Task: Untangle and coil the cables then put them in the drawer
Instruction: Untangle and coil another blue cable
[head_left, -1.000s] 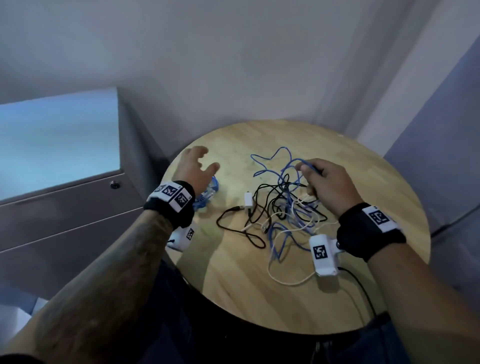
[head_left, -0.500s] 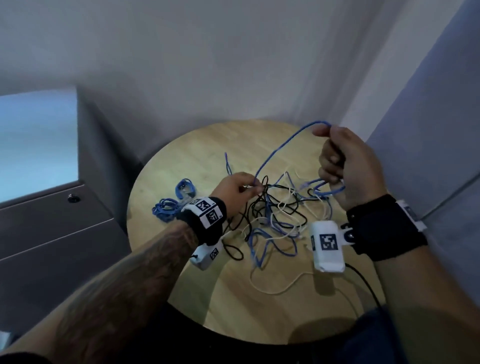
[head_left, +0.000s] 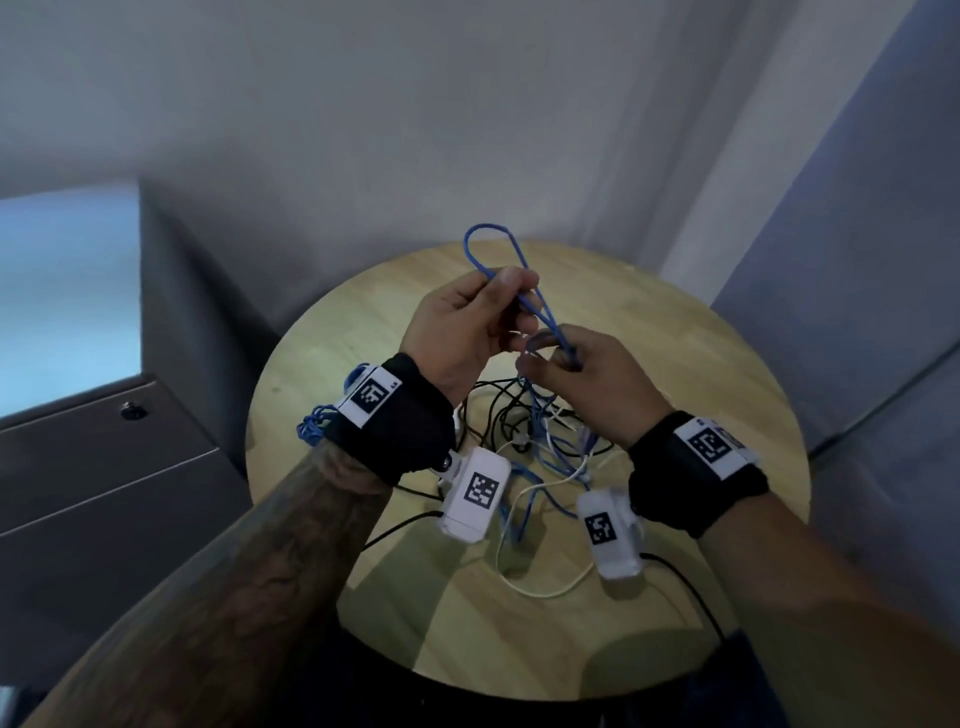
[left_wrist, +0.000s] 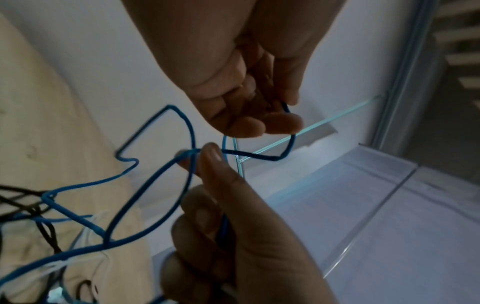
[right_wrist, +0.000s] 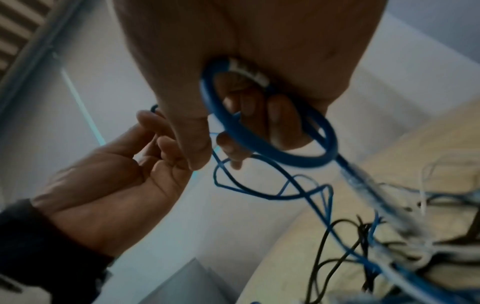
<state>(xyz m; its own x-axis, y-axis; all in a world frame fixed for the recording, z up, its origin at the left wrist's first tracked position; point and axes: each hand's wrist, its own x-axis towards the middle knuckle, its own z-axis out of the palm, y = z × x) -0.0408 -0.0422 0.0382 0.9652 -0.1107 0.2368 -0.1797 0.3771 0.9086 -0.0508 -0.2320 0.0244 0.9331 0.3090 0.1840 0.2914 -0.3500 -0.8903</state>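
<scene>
A blue cable (head_left: 467, 244) rises in a loop above both hands over the round wooden table (head_left: 675, 364). My left hand (head_left: 511, 291) pinches the loop just below its top. Just below it, my right hand (head_left: 550, 353) grips the same cable. In the right wrist view a small blue cable loop (right_wrist: 298, 160) hangs round the right hand's curled fingers. In the left wrist view my right hand (left_wrist: 205, 156) pinches the cable where two strands cross. The cable's lower end runs down into a tangle of black, white and blue cables (head_left: 540, 431) on the table.
A small coiled blue cable (head_left: 311, 428) lies at the table's left edge, partly hidden by my left wrist. A grey cabinet with shut drawers (head_left: 104, 467) and a lock (head_left: 132, 410) stands to the left. Walls close in behind and to the right.
My left hand left the tangle and rose to pinch the blue cable. The right hand came down and left, so both hands now meet on the raised loop.
</scene>
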